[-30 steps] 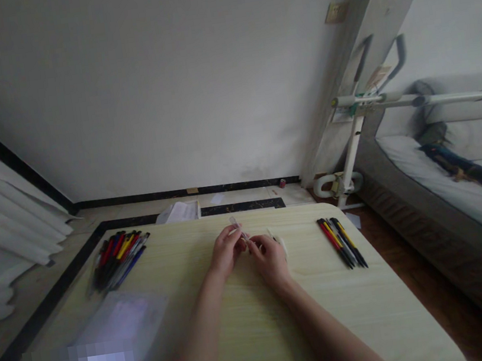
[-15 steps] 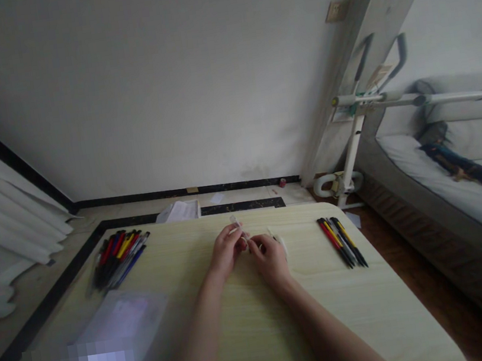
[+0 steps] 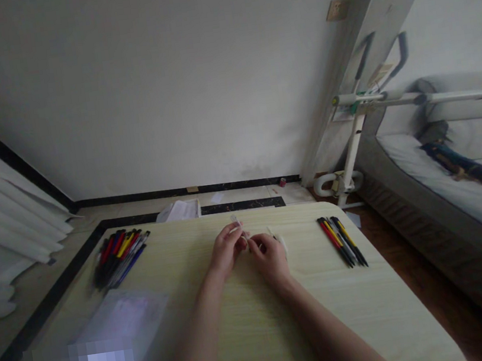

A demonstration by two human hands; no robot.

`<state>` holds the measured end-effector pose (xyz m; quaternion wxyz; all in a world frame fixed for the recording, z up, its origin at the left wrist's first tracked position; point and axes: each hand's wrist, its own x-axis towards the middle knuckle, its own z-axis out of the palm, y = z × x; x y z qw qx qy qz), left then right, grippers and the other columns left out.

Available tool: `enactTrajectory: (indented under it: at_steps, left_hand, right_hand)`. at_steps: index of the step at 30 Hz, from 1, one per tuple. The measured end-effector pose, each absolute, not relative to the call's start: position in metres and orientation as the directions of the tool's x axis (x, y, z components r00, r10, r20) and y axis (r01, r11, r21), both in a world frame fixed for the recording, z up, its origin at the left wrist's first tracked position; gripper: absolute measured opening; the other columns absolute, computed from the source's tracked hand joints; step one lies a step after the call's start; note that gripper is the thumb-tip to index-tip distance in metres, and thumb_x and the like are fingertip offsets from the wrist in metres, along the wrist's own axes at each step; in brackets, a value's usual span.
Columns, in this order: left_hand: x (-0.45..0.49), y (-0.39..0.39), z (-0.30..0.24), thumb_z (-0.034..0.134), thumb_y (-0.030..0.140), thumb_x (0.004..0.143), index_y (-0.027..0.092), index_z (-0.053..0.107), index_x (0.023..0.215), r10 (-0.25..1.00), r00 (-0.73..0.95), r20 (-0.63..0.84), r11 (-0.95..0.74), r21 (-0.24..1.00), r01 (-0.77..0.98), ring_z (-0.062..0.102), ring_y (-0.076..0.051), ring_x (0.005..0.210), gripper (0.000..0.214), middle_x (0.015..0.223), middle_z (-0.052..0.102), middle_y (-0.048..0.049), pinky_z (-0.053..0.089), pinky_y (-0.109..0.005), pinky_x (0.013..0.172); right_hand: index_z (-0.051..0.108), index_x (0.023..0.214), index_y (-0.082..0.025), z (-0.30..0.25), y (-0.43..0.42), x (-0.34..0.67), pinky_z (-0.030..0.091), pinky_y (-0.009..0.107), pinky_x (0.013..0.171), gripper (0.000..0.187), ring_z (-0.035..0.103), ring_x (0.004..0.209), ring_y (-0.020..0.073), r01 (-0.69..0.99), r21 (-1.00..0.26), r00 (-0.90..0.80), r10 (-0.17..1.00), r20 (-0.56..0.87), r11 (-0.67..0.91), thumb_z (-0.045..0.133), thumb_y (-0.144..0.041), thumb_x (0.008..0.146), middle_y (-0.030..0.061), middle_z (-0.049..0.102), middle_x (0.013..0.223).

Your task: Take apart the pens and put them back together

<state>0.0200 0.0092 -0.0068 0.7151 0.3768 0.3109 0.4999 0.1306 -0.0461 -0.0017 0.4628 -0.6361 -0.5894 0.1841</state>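
Over the far middle of the table, my left hand point(image 3: 227, 248) is closed, pinching a small, thin, whitish translucent piece point(image 3: 235, 220) that sticks up past the fingertips. My right hand point(image 3: 271, 258) is close beside it, its thumb and fingers pressed together near the lower end of that piece. Whatever lies between the right fingertips is too small to make out. A white object point(image 3: 281, 244), partly hidden, sits just right of my right hand. Further right, several pens point(image 3: 343, 242) with black, red, yellow and grey barrels lie side by side.
A larger pile of pens point(image 3: 120, 258) lies at the table's far left. Nearer me is a translucent plastic bag point(image 3: 123, 316), partly pixelated. Behind the table's far edge stands a box with white paper point(image 3: 179, 211). White exercise equipment point(image 3: 355, 143) and a sofa point(image 3: 459, 173) are to the right.
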Motion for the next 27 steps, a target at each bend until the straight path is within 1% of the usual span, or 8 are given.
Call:
enactTrajectory:
  at_steps: [8, 15, 23, 27]
  left_hand:
    - [0.0207, 0.0076, -0.0037, 0.063, 0.03, 0.066, 0.015, 0.054, 0.095, 0.951, 0.299, -0.081, 0.224, 0.845, -0.486, 0.054, -0.009, 0.056, 0.034, 0.071, 0.06, -0.0034, 0.041, -0.023, 0.056]
    - [0.0208, 0.0072, -0.0009, 0.063, 0.03, 0.066, 0.015, 0.054, 0.093, 0.949, 0.301, -0.092, 0.234, 0.845, -0.482, 0.054, -0.009, 0.056, 0.032, 0.071, 0.06, -0.003, 0.041, -0.023, 0.056]
    - [0.0204, 0.0079, -0.0022, 0.063, 0.029, 0.066, 0.014, 0.055, 0.093, 0.952, 0.296, -0.08, 0.221, 0.846, -0.484, 0.052, -0.008, 0.053, 0.032, 0.071, 0.06, -0.0033, 0.039, -0.022, 0.054]
    - [0.0204, 0.0075, -0.0018, 0.062, 0.03, 0.067, 0.014, 0.054, 0.094, 0.952, 0.295, -0.084, 0.224, 0.849, -0.479, 0.053, -0.008, 0.055, 0.032, 0.072, 0.06, -0.0038, 0.04, -0.022, 0.055]
  right_hand:
    - [0.063, 0.077, -0.018, -0.0023, -0.0463, 0.1306, 0.035, 0.023, 0.053, 0.024, 0.049, 0.055, 0.0124, 0.564, -0.817, 0.243, 0.921, 0.306, 0.122, 0.045, -0.034, 0.078, 0.0021, 0.06, 0.066]
    - [0.064, 0.077, -0.019, -0.0015, -0.0466, 0.1312, 0.035, 0.023, 0.053, 0.023, 0.049, 0.055, 0.0117, 0.563, -0.815, 0.229, 0.922, 0.312, 0.136, 0.045, -0.033, 0.078, 0.0007, 0.06, 0.067]
    - [0.064, 0.077, -0.018, 0.0004, -0.0472, 0.13, 0.036, 0.023, 0.053, 0.025, 0.049, 0.055, 0.0128, 0.56, -0.818, 0.226, 0.927, 0.299, 0.127, 0.044, -0.033, 0.078, 0.0021, 0.061, 0.066]
    - [0.063, 0.076, -0.018, -0.0005, -0.0472, 0.1302, 0.036, 0.023, 0.053, 0.025, 0.049, 0.055, 0.0128, 0.562, -0.817, 0.231, 0.925, 0.301, 0.126, 0.044, -0.034, 0.078, 0.002, 0.061, 0.065]
